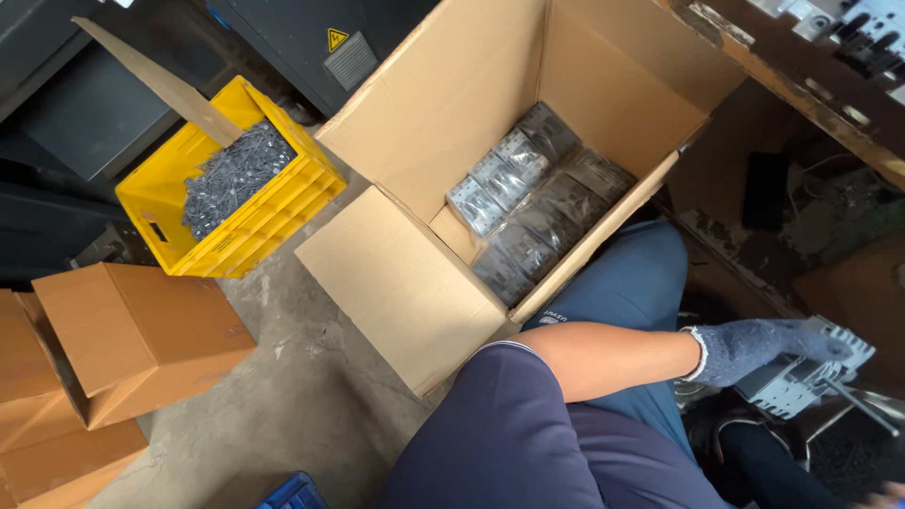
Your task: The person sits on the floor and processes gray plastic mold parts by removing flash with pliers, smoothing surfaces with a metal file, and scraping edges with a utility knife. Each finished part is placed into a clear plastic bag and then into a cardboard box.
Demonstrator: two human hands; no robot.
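Open cardboard carton (405,283) on the concrete floor (302,377), flaps spread outward, presumably to keep the mouth clear for loading. Inside, against the far right wall: wrapped grey and dark moulded units (533,203), laid flat in two rows, edge to edge; left half of the carton bottom bare.

Grey plastic electrical unit (801,372), blocky, with slotted terminals, near the right edge of view, beyond the knee and well apart from the carton. Gripped from above by a hand in a grey knit glove (754,347), fingers wrapped over the top face, likely to carry the weight single-handed. Forearm bare, stretched out to the right across the blue-trousered lap, wrist roughly straight, palm down. Which of the wearer's own hands this is: taken as the right, though not certain from the view.

Other hand: only a blurred sliver at the bottom right corner, possibly fingertips; open or closed, cannot tell.

Yellow plastic crate (236,179) at the floor's upper left, filled with small dark metal pieces (231,174), a cardboard strip (156,71) leaning in it. Closed brown boxes (113,349) stacked at the left edge.
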